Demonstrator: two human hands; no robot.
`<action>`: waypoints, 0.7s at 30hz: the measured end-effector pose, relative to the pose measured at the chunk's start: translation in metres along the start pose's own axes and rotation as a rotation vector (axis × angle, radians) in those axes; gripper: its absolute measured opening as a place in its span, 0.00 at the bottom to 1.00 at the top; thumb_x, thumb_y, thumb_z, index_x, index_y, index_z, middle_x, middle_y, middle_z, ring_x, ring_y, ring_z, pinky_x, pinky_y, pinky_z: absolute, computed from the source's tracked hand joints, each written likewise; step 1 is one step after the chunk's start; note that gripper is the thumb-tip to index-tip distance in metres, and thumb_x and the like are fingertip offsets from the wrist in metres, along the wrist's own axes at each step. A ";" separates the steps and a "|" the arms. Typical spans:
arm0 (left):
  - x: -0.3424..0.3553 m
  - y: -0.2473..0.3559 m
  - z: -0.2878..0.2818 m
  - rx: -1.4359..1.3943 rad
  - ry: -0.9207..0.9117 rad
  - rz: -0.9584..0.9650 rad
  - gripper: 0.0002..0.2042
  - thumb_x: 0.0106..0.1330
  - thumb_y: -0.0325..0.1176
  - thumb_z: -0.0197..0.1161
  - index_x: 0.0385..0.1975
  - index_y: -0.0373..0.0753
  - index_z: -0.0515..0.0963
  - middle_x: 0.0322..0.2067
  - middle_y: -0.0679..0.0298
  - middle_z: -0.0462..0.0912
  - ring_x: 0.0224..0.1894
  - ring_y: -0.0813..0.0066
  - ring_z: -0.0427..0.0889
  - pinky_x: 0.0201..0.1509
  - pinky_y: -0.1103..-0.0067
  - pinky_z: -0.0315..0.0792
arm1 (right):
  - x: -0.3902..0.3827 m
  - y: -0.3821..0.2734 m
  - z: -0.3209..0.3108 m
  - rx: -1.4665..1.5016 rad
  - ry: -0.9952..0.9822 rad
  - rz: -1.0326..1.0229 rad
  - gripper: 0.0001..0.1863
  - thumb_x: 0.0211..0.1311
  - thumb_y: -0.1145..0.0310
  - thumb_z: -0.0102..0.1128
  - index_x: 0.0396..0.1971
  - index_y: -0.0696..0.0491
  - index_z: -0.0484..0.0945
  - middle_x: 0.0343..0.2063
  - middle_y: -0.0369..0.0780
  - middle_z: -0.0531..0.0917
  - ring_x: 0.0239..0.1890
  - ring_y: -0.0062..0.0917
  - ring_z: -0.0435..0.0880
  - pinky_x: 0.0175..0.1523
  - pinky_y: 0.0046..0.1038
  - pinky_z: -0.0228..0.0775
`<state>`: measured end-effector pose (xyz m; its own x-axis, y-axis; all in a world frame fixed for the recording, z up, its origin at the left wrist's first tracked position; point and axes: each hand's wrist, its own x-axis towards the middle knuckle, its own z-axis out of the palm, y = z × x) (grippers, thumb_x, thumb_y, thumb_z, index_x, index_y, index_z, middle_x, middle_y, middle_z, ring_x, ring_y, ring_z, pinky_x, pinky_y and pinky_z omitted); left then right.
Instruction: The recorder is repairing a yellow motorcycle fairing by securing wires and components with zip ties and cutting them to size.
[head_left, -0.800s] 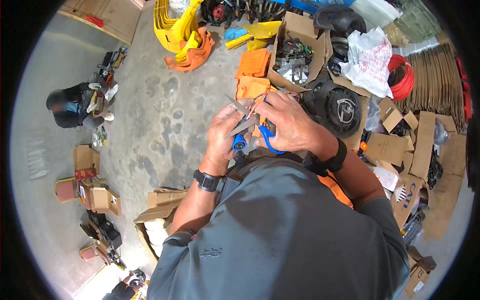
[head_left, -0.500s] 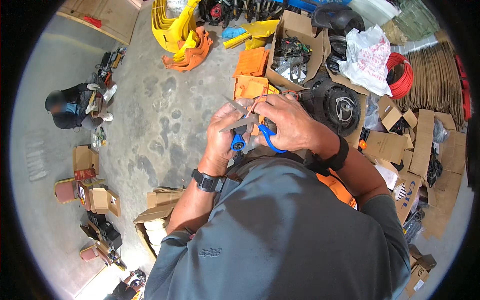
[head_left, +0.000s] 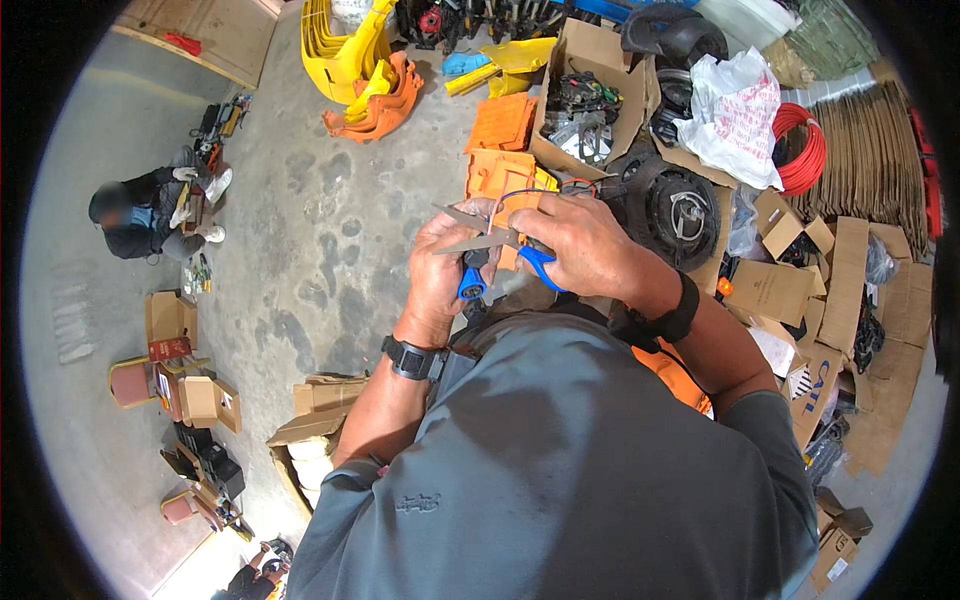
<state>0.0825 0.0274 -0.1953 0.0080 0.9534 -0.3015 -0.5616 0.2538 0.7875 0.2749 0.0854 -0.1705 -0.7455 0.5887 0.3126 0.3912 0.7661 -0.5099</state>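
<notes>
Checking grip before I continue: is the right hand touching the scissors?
Touching. The head view shows the right hand holding the scissors, their blue handle directly against it.

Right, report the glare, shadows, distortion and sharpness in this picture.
Head view: lower left washed out by glare; head view: uneven shadow across the grey shirt; head view: fisheye bend toward the black rim, bowing the cardboard stack; head view: scissors fairly crisp.

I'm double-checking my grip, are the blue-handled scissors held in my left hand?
No, your right hand holds the scissors, while your left hand holds a blue-rimmed connector.
</notes>
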 end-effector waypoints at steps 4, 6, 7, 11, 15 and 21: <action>0.006 -0.001 -0.006 -0.009 -0.094 0.042 0.15 0.64 0.30 0.51 0.46 0.26 0.73 0.20 0.56 0.77 0.14 0.74 0.72 0.17 0.82 0.65 | -0.007 0.007 0.005 -0.072 -0.106 0.077 0.13 0.52 0.63 0.67 0.32 0.50 0.72 0.24 0.42 0.78 0.29 0.40 0.81 0.31 0.39 0.73; 0.007 0.000 -0.005 -0.030 -0.116 0.047 0.15 0.63 0.29 0.52 0.46 0.27 0.74 0.21 0.58 0.78 0.14 0.75 0.72 0.17 0.82 0.66 | -0.008 0.008 0.006 -0.047 -0.090 0.080 0.14 0.52 0.63 0.68 0.31 0.50 0.71 0.24 0.42 0.78 0.28 0.39 0.81 0.30 0.39 0.72; 0.006 0.000 -0.004 -0.010 -0.074 0.034 0.15 0.62 0.28 0.52 0.46 0.26 0.74 0.21 0.57 0.78 0.14 0.75 0.72 0.17 0.82 0.66 | -0.008 0.006 0.006 -0.030 -0.078 0.087 0.15 0.51 0.62 0.68 0.31 0.50 0.72 0.25 0.42 0.78 0.29 0.40 0.81 0.31 0.40 0.73; 0.008 0.001 -0.008 -0.047 -0.067 -0.023 0.16 0.60 0.30 0.52 0.44 0.25 0.75 0.21 0.55 0.78 0.14 0.73 0.72 0.17 0.81 0.66 | -0.004 -0.002 0.000 0.068 -0.028 0.101 0.18 0.48 0.61 0.71 0.33 0.51 0.72 0.27 0.43 0.78 0.34 0.41 0.81 0.37 0.42 0.72; 0.010 0.002 -0.015 -0.143 -0.259 -0.132 0.19 0.57 0.34 0.52 0.43 0.25 0.75 0.21 0.53 0.77 0.14 0.71 0.72 0.17 0.79 0.66 | -0.001 0.006 -0.004 0.248 -0.021 0.039 0.20 0.47 0.61 0.73 0.35 0.52 0.73 0.29 0.43 0.78 0.36 0.42 0.80 0.39 0.42 0.71; 0.007 -0.002 -0.018 -0.197 -0.165 -0.135 0.25 0.51 0.41 0.57 0.44 0.26 0.75 0.22 0.49 0.77 0.12 0.65 0.70 0.17 0.76 0.65 | 0.002 0.013 -0.015 0.342 -0.191 0.028 0.20 0.47 0.61 0.74 0.38 0.51 0.75 0.30 0.43 0.79 0.35 0.42 0.81 0.36 0.38 0.71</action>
<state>0.0688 0.0310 -0.2088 0.2190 0.9308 -0.2925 -0.6960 0.3592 0.6218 0.2864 0.1002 -0.1646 -0.8368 0.5248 0.1560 0.2344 0.6011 -0.7641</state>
